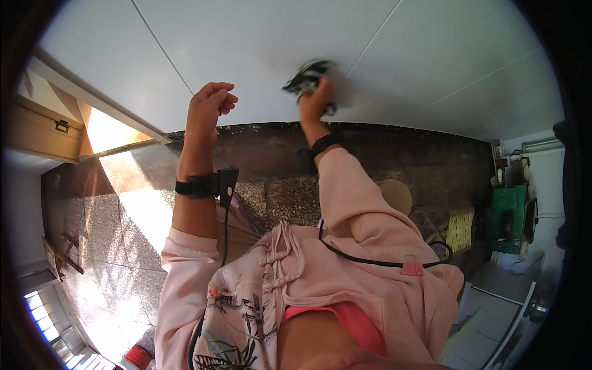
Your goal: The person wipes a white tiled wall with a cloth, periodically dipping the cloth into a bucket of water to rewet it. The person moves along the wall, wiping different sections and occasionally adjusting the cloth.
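Note:
My right hand (316,99) grips a bunched black-and-white cloth (311,74) against a large white panelled surface (259,41). Both the hand and the cloth are blurred, and folds of fabric stick out above and below the fingers. To the left, my left hand (212,98) is raised in front of the same white surface with its fingers loosely curled. Nothing shows in it, and whether it touches the panel cannot be told. Each wrist wears a black strap; the left one carries a small black device (227,185) with a cable.
Brown speckled floor (97,231) runs below the panels, with bright sunlight at left. A tan door (41,127) with a dark handle is at far left. At right are a green machine (506,219) and a yellow mat-like item (460,231). A red container (138,357) sits lower left.

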`<state>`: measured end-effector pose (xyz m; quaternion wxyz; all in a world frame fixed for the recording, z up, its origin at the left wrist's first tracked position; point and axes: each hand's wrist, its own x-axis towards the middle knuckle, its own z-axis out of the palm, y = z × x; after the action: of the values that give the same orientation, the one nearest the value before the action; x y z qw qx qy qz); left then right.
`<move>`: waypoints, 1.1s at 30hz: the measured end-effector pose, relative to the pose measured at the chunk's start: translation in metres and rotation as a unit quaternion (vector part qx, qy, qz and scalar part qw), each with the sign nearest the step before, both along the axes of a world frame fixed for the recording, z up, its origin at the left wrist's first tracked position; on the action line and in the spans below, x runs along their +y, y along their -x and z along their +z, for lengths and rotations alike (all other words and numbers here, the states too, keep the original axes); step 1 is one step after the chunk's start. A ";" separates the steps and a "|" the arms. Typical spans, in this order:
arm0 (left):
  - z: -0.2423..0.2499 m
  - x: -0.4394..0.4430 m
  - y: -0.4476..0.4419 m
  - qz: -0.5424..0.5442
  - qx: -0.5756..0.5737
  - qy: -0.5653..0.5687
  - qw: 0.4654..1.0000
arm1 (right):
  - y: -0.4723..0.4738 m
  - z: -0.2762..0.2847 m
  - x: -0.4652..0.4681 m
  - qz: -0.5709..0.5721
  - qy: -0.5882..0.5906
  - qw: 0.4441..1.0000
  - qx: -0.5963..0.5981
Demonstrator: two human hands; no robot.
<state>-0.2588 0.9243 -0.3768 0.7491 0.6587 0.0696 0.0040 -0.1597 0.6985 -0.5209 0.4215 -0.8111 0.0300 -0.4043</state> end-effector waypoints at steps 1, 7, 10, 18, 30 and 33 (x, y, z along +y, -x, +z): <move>0.001 0.001 0.001 0.004 -0.003 0.002 1.000 | 0.009 -0.018 0.020 0.016 0.001 0.999 0.042; -0.004 0.019 0.006 0.067 -0.003 -0.021 0.997 | 0.031 -0.005 0.078 0.310 -0.291 0.807 0.409; -0.010 0.030 0.010 0.141 0.030 -0.061 0.988 | 0.031 0.056 0.095 0.387 -0.423 0.719 0.392; -0.020 0.024 0.015 -0.049 0.051 0.439 0.896 | 0.019 0.161 0.108 0.563 -0.307 0.664 0.384; -0.025 -0.024 -0.001 0.061 -0.013 0.265 0.962 | 0.076 0.105 0.085 0.429 -0.090 0.888 0.140; -0.020 -0.028 0.003 -0.095 -0.017 0.137 0.986 | 0.072 0.086 0.075 0.437 -0.346 0.791 0.252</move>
<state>-0.2620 0.8966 -0.3971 0.8305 0.5531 -0.0062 -0.0657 -0.2316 0.7740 -0.4344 0.7833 -0.6108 -0.0847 0.0786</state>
